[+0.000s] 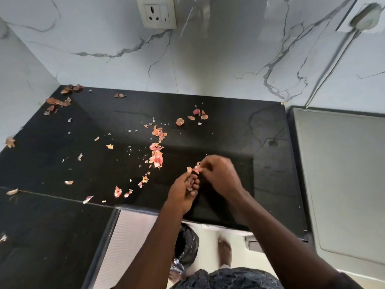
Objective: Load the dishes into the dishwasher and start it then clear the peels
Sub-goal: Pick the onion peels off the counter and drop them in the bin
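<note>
Pink and orange onion peels lie scattered over the black countertop, with a trail down the middle, a cluster in the back left corner and a few pieces at the back. My left hand is cupped over the counter near its front edge and holds gathered peels in its curled fingers. My right hand is just above and to the right of it, pinching a small peel at the left hand's fingertips.
A white marble wall with a power socket backs the counter. A grey appliance top sits at the right. Below the counter's front edge are a black bin bag, a white cabinet front and my bare foot.
</note>
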The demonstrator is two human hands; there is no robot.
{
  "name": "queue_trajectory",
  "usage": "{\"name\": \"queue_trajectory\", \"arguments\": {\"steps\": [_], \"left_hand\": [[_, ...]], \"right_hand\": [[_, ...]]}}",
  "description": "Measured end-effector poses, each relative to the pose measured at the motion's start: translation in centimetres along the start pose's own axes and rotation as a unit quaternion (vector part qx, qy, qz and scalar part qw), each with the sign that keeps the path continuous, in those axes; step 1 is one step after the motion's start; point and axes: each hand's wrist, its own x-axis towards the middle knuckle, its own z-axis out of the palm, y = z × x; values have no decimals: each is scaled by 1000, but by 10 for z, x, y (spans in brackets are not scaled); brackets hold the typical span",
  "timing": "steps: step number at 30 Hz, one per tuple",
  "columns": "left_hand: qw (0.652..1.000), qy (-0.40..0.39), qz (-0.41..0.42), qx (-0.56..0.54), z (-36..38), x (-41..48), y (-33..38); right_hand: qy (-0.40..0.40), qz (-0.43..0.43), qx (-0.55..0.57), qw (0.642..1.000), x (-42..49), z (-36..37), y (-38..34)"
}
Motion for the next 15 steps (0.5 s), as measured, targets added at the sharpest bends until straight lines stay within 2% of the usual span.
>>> {"name": "queue_trajectory", "arguments": {"steps": [2,5,11,15], "left_hand": [[1000,23,-5,-19,-11,4,2],[999,40,-2,-37,-23,5,4],[997,62,8,-46,-32,3,14],[996,71,17,-45,-36,4,18]], "right_hand": [[-16,64,-44,997,9,1,17],[-105,110,-120,981,21,10,33],[-138,40,-135,980,37,48,20],[-121,-28,-156,980,37,59,17]]}}
